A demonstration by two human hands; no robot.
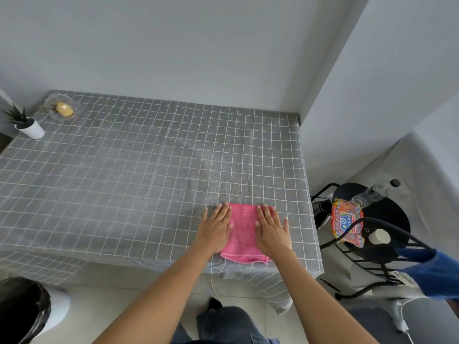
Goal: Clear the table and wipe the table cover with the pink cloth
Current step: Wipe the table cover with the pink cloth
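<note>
Both my hands press flat on the pink cloth point(243, 232), which lies folded on the grey checked table cover point(124, 182) near the front right corner of the surface. My left hand point(215, 228) covers the cloth's left edge and my right hand point(273, 229) its right edge; each grip is spread, fingers apart, clamped on nothing. Just beyond the cloth the cover shows a paler streak. Far from the cloth, at the back left corner, stand a potted plant point(26, 124) and a glass dish point(60, 108). Wiping is the step in hand, I judge; the next move calls for even downward pressure while sliding the cloth over unwiped cover.
</note>
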